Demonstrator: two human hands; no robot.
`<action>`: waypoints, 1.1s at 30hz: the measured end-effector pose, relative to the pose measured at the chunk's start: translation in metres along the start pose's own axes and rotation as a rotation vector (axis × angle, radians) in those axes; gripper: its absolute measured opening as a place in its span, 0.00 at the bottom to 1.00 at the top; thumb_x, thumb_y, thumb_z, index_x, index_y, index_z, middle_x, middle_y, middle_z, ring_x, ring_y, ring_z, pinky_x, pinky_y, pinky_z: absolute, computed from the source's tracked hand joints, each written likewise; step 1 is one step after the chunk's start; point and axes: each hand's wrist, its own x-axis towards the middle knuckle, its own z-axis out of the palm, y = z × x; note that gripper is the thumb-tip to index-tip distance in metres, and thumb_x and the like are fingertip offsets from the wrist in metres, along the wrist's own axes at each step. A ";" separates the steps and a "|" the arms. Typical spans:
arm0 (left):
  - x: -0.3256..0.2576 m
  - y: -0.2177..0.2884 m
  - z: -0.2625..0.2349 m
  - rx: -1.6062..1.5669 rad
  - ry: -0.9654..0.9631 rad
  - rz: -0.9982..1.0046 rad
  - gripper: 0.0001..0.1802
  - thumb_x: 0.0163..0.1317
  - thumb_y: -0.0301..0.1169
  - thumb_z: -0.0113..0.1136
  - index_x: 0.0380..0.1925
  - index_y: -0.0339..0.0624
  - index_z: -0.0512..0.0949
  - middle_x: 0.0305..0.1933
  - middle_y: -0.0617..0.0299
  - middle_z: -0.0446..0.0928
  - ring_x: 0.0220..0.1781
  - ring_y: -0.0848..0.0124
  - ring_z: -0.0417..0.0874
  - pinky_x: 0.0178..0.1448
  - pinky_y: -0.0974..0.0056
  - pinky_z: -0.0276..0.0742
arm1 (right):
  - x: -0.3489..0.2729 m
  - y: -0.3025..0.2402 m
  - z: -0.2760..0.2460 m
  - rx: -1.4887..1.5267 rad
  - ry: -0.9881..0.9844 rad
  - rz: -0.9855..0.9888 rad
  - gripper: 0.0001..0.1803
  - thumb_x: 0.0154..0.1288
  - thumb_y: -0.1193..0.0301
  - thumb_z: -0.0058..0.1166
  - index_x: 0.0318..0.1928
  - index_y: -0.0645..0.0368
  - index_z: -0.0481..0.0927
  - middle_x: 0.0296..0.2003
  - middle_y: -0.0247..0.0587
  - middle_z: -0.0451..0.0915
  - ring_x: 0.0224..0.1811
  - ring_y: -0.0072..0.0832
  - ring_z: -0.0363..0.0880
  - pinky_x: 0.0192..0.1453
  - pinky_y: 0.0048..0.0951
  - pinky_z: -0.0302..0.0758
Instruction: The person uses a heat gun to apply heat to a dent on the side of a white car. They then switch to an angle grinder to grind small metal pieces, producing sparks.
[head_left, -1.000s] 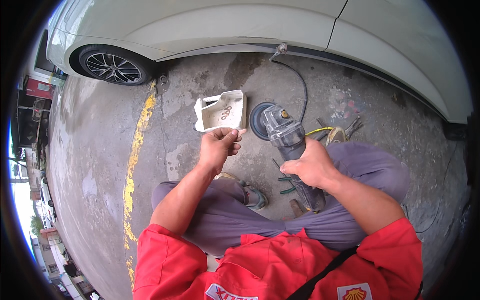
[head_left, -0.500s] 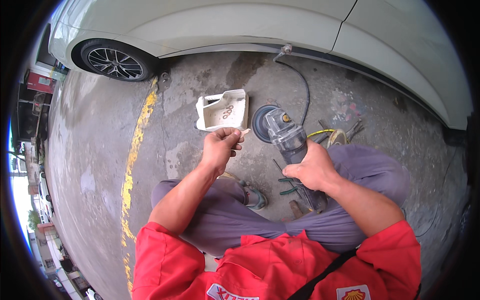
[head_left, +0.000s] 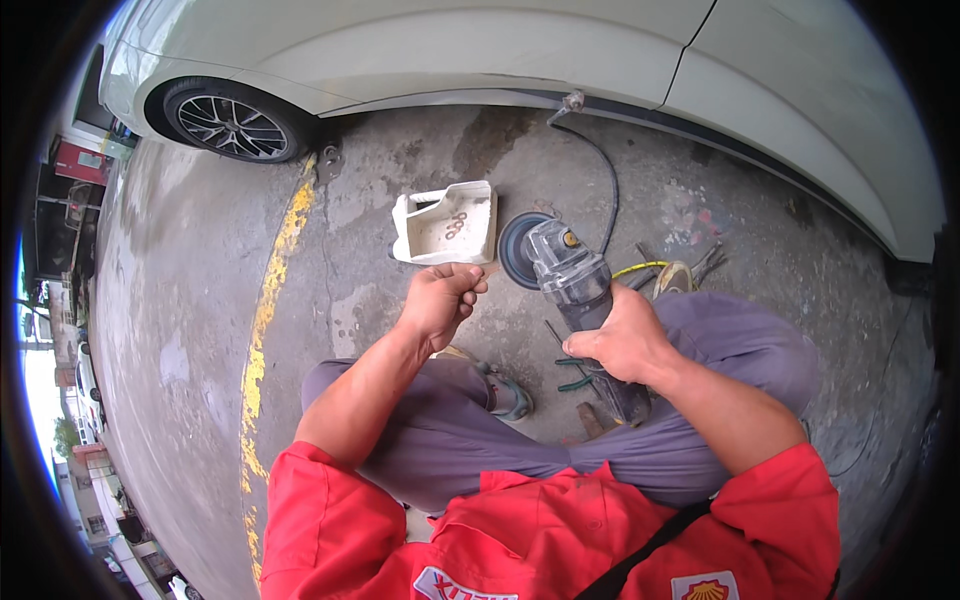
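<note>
Between thumb and fingertips, my left hand (head_left: pixel 438 305) pinches a small, thin, tan-coloured flat piece (head_left: pixel 490 270); its exact kind is too small to make out. My right hand (head_left: pixel 630 335) is wrapped round the body of an angle grinder (head_left: pixel 572 270), which lies tilted over my right leg. The grinder's dark round disc (head_left: pixel 519 250) faces the pinched piece, a narrow gap away. Just beyond my left hand, a cut-open white plastic jug (head_left: pixel 404 228) lies on its side, with several small brownish ring-shaped pieces (head_left: pixel 456 226) inside.
A white car (head_left: pixel 430 55) with a dark tyre (head_left: pixel 230 125) stands ahead. A black cable (head_left: pixel 612 180) curves from its sill. Green-handled pliers (head_left: pixel 577 384) lie between my legs. Dark rods (head_left: pixel 708 262) lie by my right shoe (head_left: pixel 673 278). A worn yellow line (head_left: pixel 265 330) crosses the concrete.
The grinder has shifted slightly left, bringing its disc closer to the pinched piece. My left hand has barely moved, and the piece now shows less clearly beyond its fingertips.
</note>
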 end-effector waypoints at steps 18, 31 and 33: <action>-0.004 0.001 0.002 0.128 -0.075 0.035 0.05 0.71 0.28 0.63 0.36 0.37 0.82 0.29 0.63 0.81 0.22 0.82 0.71 0.24 0.75 0.66 | 0.002 0.010 0.001 0.187 -0.045 -0.030 0.27 0.44 0.66 0.73 0.45 0.65 0.80 0.36 0.44 0.84 0.38 0.33 0.82 0.48 0.34 0.78; -0.006 -0.011 0.008 0.277 -0.186 0.222 0.07 0.70 0.30 0.64 0.40 0.36 0.82 0.32 0.62 0.83 0.27 0.79 0.79 0.31 0.72 0.76 | -0.004 0.000 -0.005 0.567 0.031 0.071 0.16 0.48 0.76 0.70 0.38 0.63 0.79 0.29 0.35 0.80 0.30 0.23 0.79 0.36 0.30 0.75; 0.002 -0.015 0.009 0.297 -0.192 0.241 0.07 0.71 0.29 0.64 0.40 0.35 0.82 0.33 0.63 0.83 0.28 0.79 0.80 0.32 0.72 0.77 | -0.005 -0.004 -0.010 0.620 0.037 0.081 0.15 0.49 0.78 0.68 0.38 0.62 0.78 0.29 0.34 0.79 0.31 0.22 0.78 0.35 0.29 0.74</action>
